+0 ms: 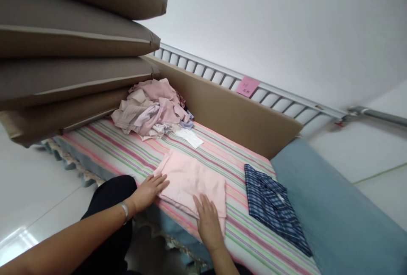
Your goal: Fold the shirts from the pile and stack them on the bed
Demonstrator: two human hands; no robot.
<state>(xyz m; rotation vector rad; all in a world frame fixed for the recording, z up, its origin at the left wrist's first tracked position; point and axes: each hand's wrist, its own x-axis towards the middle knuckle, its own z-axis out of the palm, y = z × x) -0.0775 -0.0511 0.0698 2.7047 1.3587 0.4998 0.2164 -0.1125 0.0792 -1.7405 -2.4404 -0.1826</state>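
Note:
A folded pale pink garment (190,179) lies flat on the striped sheet (127,152) of a bed. My left hand (149,190) rests open against the garment's left edge, fingers stretched onto the cloth. My right hand (208,220) lies flat and open on the garment's near right corner, pressing it down. A thin bracelet sits on my left wrist.
A heap of unfolded pinkish and white clothes (151,109) lies at the bed's far end. A folded blue plaid shirt (273,207) lies right of the pink garment, beside a blue cover (333,215). Stacked brown cushions (70,54) overhang on the left. A cardboard panel (235,109) and a railing run along the wall.

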